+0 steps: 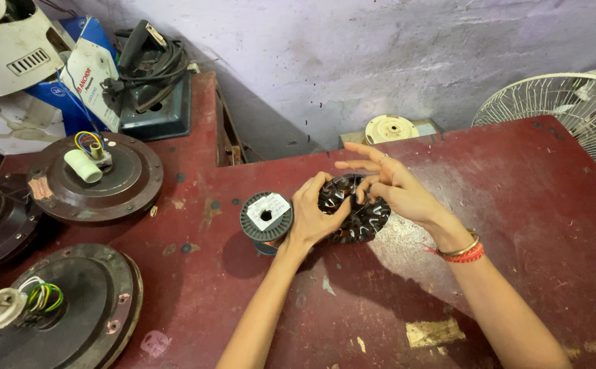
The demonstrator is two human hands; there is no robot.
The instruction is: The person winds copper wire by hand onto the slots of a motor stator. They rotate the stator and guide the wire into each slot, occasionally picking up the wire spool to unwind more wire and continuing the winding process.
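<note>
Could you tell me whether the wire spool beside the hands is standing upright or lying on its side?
Upright: the spool stands on the red table, its round labelled flange facing up beside the left hand.
</note>
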